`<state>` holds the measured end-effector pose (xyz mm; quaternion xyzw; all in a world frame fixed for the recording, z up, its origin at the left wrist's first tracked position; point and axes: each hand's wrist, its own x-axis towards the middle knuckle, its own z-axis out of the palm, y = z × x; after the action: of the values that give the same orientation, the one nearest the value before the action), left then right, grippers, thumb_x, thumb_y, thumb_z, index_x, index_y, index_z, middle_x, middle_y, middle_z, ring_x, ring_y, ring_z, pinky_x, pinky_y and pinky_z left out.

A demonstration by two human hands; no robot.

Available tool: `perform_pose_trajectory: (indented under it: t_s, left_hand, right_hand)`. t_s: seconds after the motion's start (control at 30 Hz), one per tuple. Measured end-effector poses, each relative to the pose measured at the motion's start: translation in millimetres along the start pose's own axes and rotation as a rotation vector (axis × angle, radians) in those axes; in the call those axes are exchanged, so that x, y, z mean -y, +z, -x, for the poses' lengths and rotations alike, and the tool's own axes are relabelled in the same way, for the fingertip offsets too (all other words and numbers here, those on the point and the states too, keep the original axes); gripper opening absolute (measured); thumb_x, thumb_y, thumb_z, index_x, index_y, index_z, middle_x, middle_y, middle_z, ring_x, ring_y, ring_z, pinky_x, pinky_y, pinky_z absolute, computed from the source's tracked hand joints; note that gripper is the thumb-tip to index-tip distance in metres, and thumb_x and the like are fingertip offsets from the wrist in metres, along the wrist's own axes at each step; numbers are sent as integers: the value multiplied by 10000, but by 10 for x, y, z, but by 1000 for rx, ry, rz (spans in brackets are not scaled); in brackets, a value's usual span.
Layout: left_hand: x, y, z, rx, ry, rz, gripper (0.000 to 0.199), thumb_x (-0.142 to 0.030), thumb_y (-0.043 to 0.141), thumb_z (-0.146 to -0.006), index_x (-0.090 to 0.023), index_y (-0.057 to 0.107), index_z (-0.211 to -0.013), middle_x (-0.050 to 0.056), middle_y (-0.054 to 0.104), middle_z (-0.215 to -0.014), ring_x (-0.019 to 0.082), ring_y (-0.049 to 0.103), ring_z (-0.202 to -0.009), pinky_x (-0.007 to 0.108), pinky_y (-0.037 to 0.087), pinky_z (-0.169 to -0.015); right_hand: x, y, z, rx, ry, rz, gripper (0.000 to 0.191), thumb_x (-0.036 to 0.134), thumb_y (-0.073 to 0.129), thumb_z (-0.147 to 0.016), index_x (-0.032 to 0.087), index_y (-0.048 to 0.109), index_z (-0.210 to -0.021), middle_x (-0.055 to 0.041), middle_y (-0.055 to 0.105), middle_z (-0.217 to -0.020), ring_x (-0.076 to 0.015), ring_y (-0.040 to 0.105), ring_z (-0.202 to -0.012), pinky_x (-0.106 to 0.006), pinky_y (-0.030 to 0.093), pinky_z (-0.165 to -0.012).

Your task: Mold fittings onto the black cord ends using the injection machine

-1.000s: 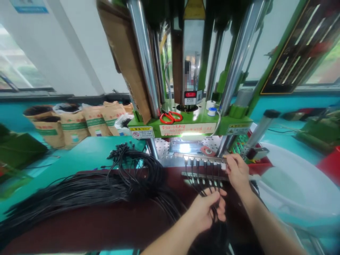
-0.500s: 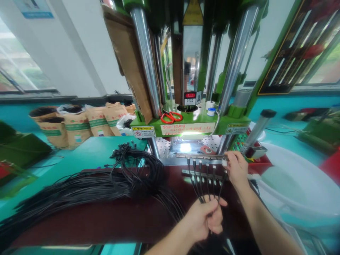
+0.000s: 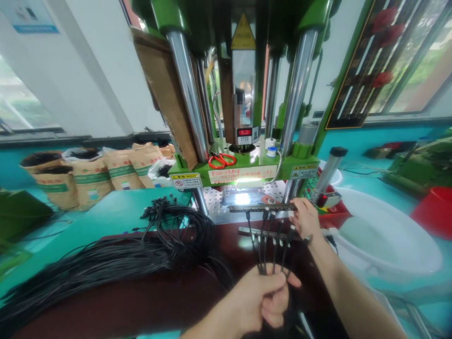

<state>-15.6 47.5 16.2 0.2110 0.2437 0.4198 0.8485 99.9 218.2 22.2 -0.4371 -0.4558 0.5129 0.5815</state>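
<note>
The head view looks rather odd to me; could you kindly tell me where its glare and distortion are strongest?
In the head view, glare burns brightest on the perforated metal bed; the chrome columns lean inward from wide-angle distortion; the left hand looks slightly soft; a pixelated patch hides part of the machine.

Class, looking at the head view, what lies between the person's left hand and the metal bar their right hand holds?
In the head view, black cables run from the left hand up to the metal bar, crossing a second metal strip.
</note>
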Motion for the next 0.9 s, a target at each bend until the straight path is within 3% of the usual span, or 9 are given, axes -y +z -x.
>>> perform_pose_trajectory:
  t_s: [0.13,0.33,0.47,0.6,0.7,0.9]
  left_hand:
    - [23,15,183,-60,-21,-13,185,-259,521,-818,-112,605,-893,-50,341,-476,15,177,-380,177,88,-388]
    - [375,-228,193,-199,39,67,284,-252,583,-767,-158,564,-1034,-57,363,-465,18,173,-372,163,90,-379]
    - [491,-322,269,-190,50,72,467,-285,624,-732,-211,477,-1169,-71,385,-442,16,148,-346,156,90,-366]
    - [555,-326,340,-176,-6,-3,521,-325,656,-709,-172,472,-1172,-71,406,-429,5,161,-325,148,100,-356]
    - [641,-328,284,-231,99,-18,564,-365,677,-687,-162,464,-1168,-64,438,-440,9,196,-309,156,113,-344]
    - [741,-358,75,-371,341,86,511,-351,661,-711,-186,461,-1151,-68,444,-469,17,227,-337,164,125,-359]
  right_hand:
    - [13,26,61,14,91,-69,188,358,587,-688,192,510,-647,77,386,-422,-50,346,-348,-156,286,-322]
    - [-176,108,183,34,139,-98,153,305,606,-664,181,527,-622,74,385,-396,-44,333,-331,-143,235,-298]
    - [-284,123,271,-18,134,-64,159,312,616,-665,178,533,-641,80,389,-415,-44,386,-365,-146,343,-340]
    - [-334,107,203,-57,103,-31,148,326,552,-710,191,505,-671,88,372,-380,-45,362,-327,-132,263,-304]
    - [-366,50,64,-47,90,22,130,306,550,-706,192,498,-671,91,351,-350,-48,333,-294,-136,193,-284]
    - [-473,-194,-149,60,115,182,152,319,547,-713,184,487,-676,83,360,-355,-52,312,-287,-156,186,-290]
